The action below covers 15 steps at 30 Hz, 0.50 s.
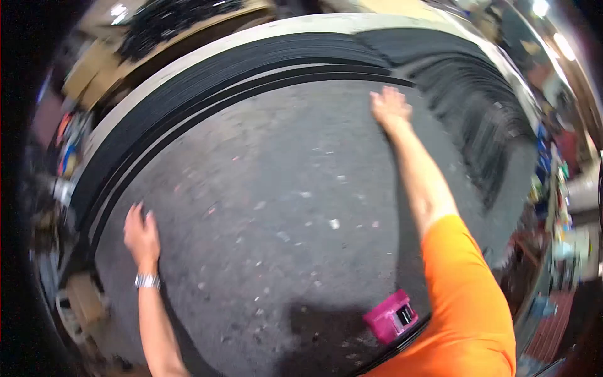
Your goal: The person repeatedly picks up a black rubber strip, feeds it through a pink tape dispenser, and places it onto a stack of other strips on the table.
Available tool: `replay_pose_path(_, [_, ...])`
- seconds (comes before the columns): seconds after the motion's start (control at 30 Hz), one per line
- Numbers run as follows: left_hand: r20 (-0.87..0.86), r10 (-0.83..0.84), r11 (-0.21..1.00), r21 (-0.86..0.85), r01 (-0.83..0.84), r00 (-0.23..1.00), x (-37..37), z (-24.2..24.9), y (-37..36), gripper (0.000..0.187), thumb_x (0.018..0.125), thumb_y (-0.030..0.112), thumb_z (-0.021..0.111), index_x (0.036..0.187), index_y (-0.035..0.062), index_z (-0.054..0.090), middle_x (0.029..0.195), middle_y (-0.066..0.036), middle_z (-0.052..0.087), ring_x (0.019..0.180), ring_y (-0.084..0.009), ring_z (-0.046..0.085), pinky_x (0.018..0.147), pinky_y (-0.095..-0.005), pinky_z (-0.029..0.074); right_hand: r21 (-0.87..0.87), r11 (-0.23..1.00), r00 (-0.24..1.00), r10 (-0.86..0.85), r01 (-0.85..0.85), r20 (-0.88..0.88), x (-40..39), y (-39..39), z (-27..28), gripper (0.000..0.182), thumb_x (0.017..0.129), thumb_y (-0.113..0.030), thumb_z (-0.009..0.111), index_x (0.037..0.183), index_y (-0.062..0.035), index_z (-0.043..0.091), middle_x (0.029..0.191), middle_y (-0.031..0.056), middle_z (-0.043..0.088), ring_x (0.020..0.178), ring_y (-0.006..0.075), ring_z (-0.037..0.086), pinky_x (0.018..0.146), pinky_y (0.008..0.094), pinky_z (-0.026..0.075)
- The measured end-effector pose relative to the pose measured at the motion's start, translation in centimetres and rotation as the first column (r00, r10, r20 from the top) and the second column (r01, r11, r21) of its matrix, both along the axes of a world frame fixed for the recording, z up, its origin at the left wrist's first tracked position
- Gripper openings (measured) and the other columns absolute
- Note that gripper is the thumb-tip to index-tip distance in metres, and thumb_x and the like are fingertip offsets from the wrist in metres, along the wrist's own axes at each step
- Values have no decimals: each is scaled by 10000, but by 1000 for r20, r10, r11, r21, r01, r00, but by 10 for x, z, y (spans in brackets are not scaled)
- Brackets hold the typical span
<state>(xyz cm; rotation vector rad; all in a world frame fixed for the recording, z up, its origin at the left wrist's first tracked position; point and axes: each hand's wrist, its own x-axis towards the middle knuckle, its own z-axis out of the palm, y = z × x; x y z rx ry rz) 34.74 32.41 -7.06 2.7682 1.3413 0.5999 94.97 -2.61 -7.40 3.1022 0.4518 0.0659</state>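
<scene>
My left hand, with a metal-banded watch on its wrist, is over the left side of the dark tabletop, thumb and fingers apart. Just beyond its fingertips curves a long, thin black strip, bowed by the wide lens. Farther right, my right hand reaches forward with its fingers spread, fingertips close to the right end of that strip. Neither hand has anything in its grasp. Behind the strip lies a thick stack of similar black strips, and a fanned pile of black strips spreads to the right.
A bright pink item with a black-and-white patch lies by the near edge, beside my orange sleeve. Small pale scraps dot the tabletop. Cardboard stands at the far left, and another brown carton sits at the near left.
</scene>
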Motion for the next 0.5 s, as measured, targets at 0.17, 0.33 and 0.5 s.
replay_pose_path(0.17, [36,-4,999,42,3,999,-1,14,-11,420,939,346,633,1259,75,652,1354,-175,631,1278,-359,579,1065,-489,451,-89,987,990,129,-133,-52,-25,-26,-18,647,1058,-566,322,1589,-197,343,1672,74,293,1531,277,293,1193,550,299])
replay_pose_path(0.33, [73,119,993,-28,-117,990,-21,12,10,548,874,383,697,1341,122,578,1401,-122,541,1331,-310,485,1072,-530,369,-75,975,977,204,-208,-56,-67,-54,-37,653,1058,-548,353,1607,-197,309,1697,52,235,1556,277,237,1187,625,252])
replay_pose_path(0.5, [-24,346,915,230,-331,938,-72,22,92,689,755,171,699,1418,171,510,1465,-104,466,1335,-324,466,1064,-553,327,-117,971,974,195,-208,-116,-95,-51,-23,699,1041,-585,365,1617,-197,289,1703,60,216,1562,289,215,1197,640,205])
